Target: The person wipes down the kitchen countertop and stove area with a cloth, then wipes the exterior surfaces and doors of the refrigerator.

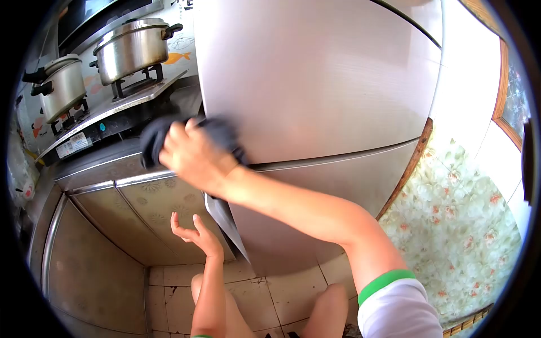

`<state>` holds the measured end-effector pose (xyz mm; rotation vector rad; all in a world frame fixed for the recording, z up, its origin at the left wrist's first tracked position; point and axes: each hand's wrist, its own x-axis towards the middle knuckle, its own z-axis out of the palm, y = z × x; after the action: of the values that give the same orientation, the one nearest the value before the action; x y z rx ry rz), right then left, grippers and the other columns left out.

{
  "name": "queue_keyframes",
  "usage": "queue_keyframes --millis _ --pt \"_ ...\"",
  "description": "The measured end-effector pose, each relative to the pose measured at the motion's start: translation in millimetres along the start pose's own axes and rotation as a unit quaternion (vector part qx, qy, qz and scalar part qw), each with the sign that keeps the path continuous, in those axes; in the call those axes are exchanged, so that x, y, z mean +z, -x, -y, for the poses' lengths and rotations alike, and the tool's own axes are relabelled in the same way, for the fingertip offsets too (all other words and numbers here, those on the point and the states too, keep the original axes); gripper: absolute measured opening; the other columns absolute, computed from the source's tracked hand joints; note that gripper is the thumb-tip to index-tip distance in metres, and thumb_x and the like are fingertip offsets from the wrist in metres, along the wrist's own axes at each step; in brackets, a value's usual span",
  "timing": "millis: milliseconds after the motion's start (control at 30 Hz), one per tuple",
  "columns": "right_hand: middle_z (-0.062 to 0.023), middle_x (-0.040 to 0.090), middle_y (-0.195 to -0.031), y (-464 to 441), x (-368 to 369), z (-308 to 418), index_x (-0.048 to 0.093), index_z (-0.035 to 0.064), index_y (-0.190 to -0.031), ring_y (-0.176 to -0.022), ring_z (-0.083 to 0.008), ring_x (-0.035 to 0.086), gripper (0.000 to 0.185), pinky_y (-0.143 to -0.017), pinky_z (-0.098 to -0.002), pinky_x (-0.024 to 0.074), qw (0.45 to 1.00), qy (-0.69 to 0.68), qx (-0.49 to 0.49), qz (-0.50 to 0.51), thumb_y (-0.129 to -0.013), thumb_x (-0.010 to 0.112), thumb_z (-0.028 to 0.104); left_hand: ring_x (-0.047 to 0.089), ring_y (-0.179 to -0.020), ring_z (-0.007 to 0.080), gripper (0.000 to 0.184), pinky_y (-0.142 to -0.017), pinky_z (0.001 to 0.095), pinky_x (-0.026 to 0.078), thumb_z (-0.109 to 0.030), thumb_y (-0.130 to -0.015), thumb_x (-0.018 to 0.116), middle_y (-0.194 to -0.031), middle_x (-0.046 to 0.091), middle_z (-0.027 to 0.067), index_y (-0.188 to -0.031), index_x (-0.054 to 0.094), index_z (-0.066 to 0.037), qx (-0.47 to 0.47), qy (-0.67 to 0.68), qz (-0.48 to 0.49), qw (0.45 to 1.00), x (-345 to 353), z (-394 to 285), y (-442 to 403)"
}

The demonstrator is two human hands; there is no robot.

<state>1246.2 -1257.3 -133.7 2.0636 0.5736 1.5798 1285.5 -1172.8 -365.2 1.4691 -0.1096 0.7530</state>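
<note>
My right hand (194, 155) is closed around a dark cloth (156, 139), blurred by motion. The cloth is at the left edge of the refrigerator (315, 84), near its upper door's lower corner; whether it touches the door I cannot tell. Lower down, my left hand (197, 236) hangs in the air in front of the cabinet doors (158, 205). Its thumb and fingers are apart and hold nothing.
Two metal pots (132, 50) with black handles stand on the gas stove (107, 112) at the upper left. Tiled floor (248, 293) lies below my knees. A floral-patterned surface (456, 225) and a wood-framed window (510, 96) are on the right.
</note>
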Motion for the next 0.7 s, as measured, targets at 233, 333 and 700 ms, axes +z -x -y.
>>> queue_keyframes --millis 233,333,700 --pt "-0.0049 0.053 -0.073 38 -31 -38 0.055 0.0149 -0.068 -0.078 -0.0212 0.054 0.005 -0.063 -0.0348 0.0421 0.981 -0.078 -0.179 -0.013 -0.069 0.06 0.017 0.03 -0.129 0.0297 0.051 -0.109 0.0469 0.015 -0.011 -0.086 0.053 -0.136 0.036 0.0134 -0.133 0.034 -0.003 0.013 -0.002 -0.054 0.998 -23 -6 -19" --pt "-0.0052 0.055 -0.077 8 -58 -93 0.06 0.0124 -0.072 -0.08 -0.0234 0.051 0.008 -0.068 -0.042 0.0402 0.995 0.034 -0.096 0.016 -0.07 0.062 0.02 0.03 -0.129 0.0304 0.052 -0.108 0.0491 0.014 -0.01 -0.086 0.052 -0.137 0.036 0.0124 -0.133 0.033 -0.004 0.046 -0.008 -0.036 0.998 -23 3 -21" --pt "-0.0015 0.058 -0.074 -20 -35 -72 0.064 0.0152 -0.075 -0.083 -0.0217 0.054 0.009 -0.091 -0.0496 0.035 0.997 0.053 0.028 -0.046 -0.073 0.068 0.023 0.035 -0.128 0.0286 0.048 -0.107 0.0398 0.025 -0.012 -0.089 0.055 -0.136 0.038 0.0148 -0.133 0.038 -0.003 -0.003 0.02 -0.04 0.999 -12 -8 -3"
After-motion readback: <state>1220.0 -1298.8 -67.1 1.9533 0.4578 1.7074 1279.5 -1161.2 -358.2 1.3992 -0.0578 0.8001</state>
